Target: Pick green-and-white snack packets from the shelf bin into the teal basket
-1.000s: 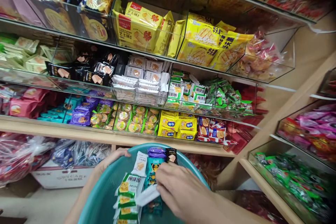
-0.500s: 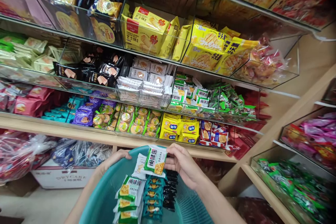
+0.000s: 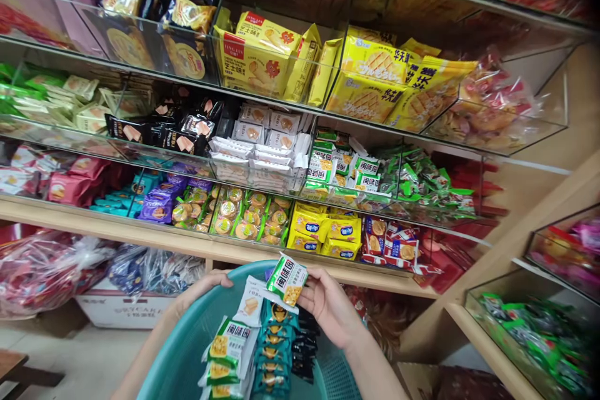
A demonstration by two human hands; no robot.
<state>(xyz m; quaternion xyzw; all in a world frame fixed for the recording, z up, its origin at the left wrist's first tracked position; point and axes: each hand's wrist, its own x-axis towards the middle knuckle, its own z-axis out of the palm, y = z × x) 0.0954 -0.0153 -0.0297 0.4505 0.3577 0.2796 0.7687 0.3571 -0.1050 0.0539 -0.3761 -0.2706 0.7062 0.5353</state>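
From afar, I hold a green-and-white packet [image 3: 287, 281] pinched in the loosely curled right hand [image 3: 328, 307] above a teal basket [image 3: 166, 350], the left hand [image 3: 204, 291] closed over its rim, before stocked shelves [image 3: 154, 227].

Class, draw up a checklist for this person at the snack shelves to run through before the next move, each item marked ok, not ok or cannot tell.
1. Left hand on the rim of the teal basket: ok, it holds the rim.
2. Held packet, green and white, secure: ok, the right hand grips its edge.
3. Right hand free: not ok, it has that packet.
4. Teal packets and black packets in separate rows: ok, side by side in the basket.
5. Basket supported from below: cannot tell, its underside is out of view.
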